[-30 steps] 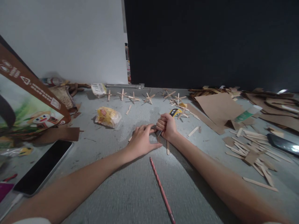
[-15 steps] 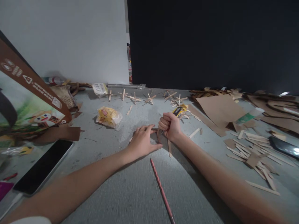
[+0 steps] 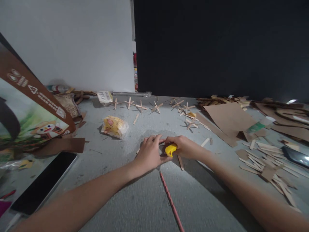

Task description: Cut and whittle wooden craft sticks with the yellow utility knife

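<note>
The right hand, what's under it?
One end of a wooden stick pokes out from under the right hand. Its other end, and anything else there, is covered.

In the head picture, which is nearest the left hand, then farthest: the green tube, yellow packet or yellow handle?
1. Yellow handle: in the right hand, just beside the left hand.
2. Yellow packet: ahead, to its left.
3. Green tube: far over on the right.
</note>
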`<state>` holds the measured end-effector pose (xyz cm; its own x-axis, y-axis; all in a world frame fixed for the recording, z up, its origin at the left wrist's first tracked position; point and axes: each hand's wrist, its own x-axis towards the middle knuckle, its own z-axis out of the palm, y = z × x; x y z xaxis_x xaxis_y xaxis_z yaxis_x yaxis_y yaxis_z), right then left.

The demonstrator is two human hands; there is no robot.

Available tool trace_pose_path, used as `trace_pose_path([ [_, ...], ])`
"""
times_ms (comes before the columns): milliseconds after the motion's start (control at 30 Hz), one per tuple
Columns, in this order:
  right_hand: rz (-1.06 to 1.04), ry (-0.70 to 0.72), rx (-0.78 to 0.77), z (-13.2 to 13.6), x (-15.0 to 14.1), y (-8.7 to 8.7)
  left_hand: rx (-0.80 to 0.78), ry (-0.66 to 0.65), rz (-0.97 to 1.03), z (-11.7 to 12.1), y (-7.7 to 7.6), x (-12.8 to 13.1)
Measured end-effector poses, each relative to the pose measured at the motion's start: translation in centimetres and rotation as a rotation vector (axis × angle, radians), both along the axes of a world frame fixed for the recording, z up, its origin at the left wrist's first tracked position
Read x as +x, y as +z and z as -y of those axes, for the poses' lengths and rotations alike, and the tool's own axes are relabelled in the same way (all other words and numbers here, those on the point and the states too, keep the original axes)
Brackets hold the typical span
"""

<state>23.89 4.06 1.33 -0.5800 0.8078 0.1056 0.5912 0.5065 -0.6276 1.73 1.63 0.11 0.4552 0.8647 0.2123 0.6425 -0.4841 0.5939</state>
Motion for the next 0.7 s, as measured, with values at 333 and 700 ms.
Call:
trace_pose_path([
  [333,-0.154,0.025,0.05,0.4,0.4,-1.5,-0.047,0.014,-0.005,0.0,0.2,-0.1],
  [700,0.015,0.044,0.209,0.5,-0.2,-1.8,-0.034,-0.009,0.002,0.2,-0.2,-0.3],
])
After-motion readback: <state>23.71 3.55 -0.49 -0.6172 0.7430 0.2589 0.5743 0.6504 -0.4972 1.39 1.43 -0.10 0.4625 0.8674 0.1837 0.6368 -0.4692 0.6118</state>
